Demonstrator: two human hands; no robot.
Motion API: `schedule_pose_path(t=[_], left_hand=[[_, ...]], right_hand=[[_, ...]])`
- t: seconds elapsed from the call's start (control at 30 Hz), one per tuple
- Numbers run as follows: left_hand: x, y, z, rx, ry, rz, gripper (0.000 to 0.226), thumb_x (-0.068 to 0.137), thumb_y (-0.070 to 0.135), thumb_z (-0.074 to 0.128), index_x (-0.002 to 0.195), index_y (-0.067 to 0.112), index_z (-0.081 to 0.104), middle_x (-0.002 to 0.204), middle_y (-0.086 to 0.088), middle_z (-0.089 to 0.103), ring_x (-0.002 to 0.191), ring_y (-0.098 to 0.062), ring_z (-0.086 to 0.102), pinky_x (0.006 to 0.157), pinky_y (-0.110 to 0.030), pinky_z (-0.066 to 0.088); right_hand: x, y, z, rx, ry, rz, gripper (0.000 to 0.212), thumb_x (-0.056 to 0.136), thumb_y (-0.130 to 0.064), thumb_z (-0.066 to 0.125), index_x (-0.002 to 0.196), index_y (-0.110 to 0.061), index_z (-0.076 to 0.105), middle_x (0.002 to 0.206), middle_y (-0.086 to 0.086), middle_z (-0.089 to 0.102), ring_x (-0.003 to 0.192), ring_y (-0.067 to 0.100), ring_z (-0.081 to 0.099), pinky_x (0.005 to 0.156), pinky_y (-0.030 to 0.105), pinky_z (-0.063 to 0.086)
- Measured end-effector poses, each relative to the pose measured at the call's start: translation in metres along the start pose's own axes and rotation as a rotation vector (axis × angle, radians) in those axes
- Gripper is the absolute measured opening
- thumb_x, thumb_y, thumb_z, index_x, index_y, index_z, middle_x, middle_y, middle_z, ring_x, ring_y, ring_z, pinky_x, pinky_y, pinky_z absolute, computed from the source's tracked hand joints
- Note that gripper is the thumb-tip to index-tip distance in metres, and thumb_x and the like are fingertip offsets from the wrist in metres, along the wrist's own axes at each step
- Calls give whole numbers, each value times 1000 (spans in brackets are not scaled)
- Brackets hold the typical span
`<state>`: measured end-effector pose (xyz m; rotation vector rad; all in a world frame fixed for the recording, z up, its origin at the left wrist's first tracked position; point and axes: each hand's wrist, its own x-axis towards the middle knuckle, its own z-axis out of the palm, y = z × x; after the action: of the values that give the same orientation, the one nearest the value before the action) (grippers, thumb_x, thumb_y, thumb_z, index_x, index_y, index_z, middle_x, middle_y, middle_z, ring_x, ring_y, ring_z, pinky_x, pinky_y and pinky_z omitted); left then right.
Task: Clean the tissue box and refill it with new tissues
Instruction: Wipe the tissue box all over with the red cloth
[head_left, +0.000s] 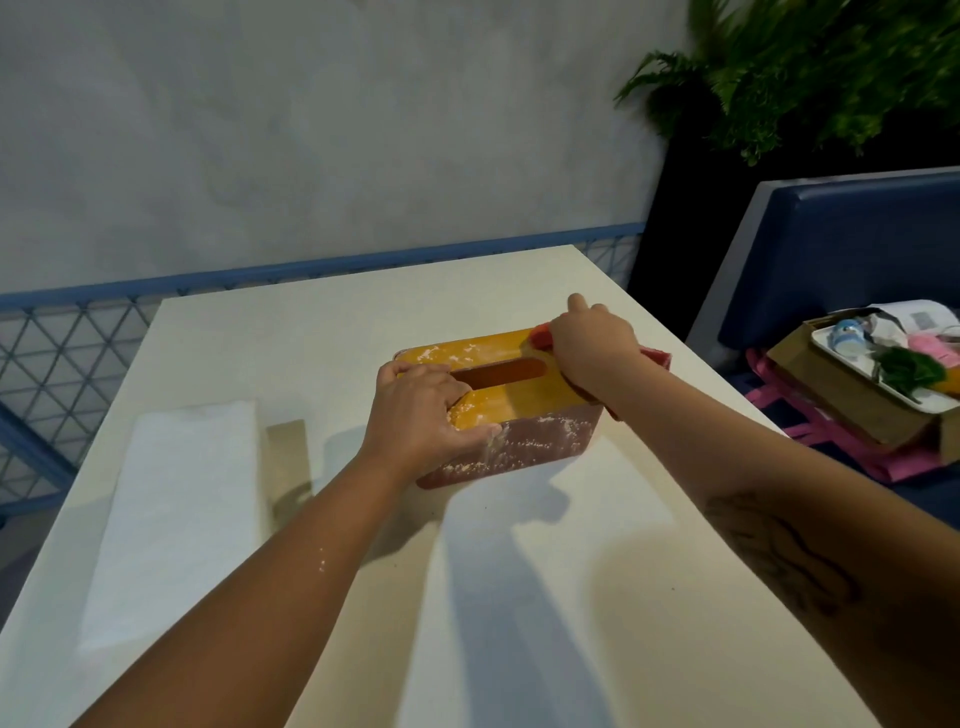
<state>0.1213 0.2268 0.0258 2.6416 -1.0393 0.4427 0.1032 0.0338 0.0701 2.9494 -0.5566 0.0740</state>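
Far left on the white table (519, 597) we've got the stack of new tissues (176, 514) lying flat, with a small brown cardboard piece (288, 457) just beside its right edge. Moving over, our left hand (421, 410) is clamped on the near-left end of the tissue box (519, 410): fingers hooked into the slot on top, thumb down along the front wall. The box sits roughly mid-table, yellow lid on a reddish-brown body, and it's pretty speckled with white crumbs on the lid's left part and the front side. On the lid's far-right corner our right hand (592, 343) is curled around a red cloth (657, 356), pressing it down on the lid. Further right, off the table, there's a blue bench (857, 244) with an open cardboard box (852, 400) of odds and ends on it.
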Motion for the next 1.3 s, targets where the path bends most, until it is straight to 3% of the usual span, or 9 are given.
schedule_pose_path(t=[0.1, 0.23, 0.43, 0.57, 0.73, 0.9, 1.1, 1.23, 1.3], left_hand=[[0, -1, 1, -13, 7, -4, 79, 61, 77, 29, 105, 25, 69, 112, 10, 68, 121, -8, 50, 96, -31, 13], [0, -1, 3, -27, 35, -11, 76, 62, 76, 34, 100, 22, 71, 105, 9, 70, 116, -10, 54, 94, -30, 15], [0, -2, 3, -8, 14, -15, 71, 62, 77, 33, 94, 26, 70, 96, 10, 68, 104, -11, 55, 94, -30, 17], [0, -1, 4, -26, 29, -14, 76, 60, 76, 33, 98, 23, 71, 102, 10, 70, 113, -9, 54, 95, -31, 16], [-1, 0, 1, -22, 9, -12, 83, 60, 78, 27, 109, 26, 68, 115, 10, 66, 121, -9, 49, 97, -32, 13], [0, 0, 1, -28, -4, -23, 81, 61, 77, 29, 108, 24, 68, 114, 10, 67, 120, -9, 49, 97, -32, 14], [0, -2, 2, -3, -12, -36, 71, 61, 78, 31, 92, 27, 69, 94, 11, 67, 101, -10, 55, 97, -31, 18], [-1, -1, 0, -28, 7, -15, 74, 61, 76, 30, 98, 25, 70, 103, 10, 69, 111, -10, 54, 95, -31, 15], [-1, 0, 0, -23, -6, -9, 78, 61, 77, 29, 104, 25, 69, 111, 11, 68, 118, -9, 51, 95, -32, 14]], right_hand=[[3, -13, -2, 91, 1, 110, 37, 94, -28, 53, 127, -11, 54, 115, 11, 46, 103, 28, 52, 83, 35, 47], [2, -33, -7, 113, 3, 75, 35, 96, -22, 46, 126, -6, 51, 122, 14, 44, 107, 29, 50, 86, 34, 45], [-13, -67, -8, 60, 64, -226, 34, 91, -22, 58, 124, -13, 56, 119, 12, 44, 102, 25, 52, 83, 34, 51], [-15, -32, -10, -69, 80, -424, 38, 92, -25, 55, 130, -19, 51, 126, 8, 44, 111, 26, 49, 82, 37, 50], [-7, 7, -7, -136, 33, -244, 39, 93, -32, 53, 131, -23, 52, 119, 9, 45, 104, 27, 51, 79, 36, 49], [-5, -33, -9, 63, -9, 27, 34, 93, -24, 54, 124, -10, 57, 117, 12, 44, 102, 28, 52, 77, 35, 46], [-8, -70, -7, 122, 73, -225, 32, 92, -26, 58, 122, -15, 59, 120, 11, 45, 100, 25, 55, 83, 33, 52], [-3, -43, -8, 87, 48, -365, 39, 93, -35, 53, 131, -26, 52, 124, 7, 46, 109, 26, 52, 88, 36, 49], [1, -27, -7, 68, 28, -285, 41, 93, -35, 52, 133, -28, 50, 124, 7, 46, 111, 27, 51, 89, 38, 49]])
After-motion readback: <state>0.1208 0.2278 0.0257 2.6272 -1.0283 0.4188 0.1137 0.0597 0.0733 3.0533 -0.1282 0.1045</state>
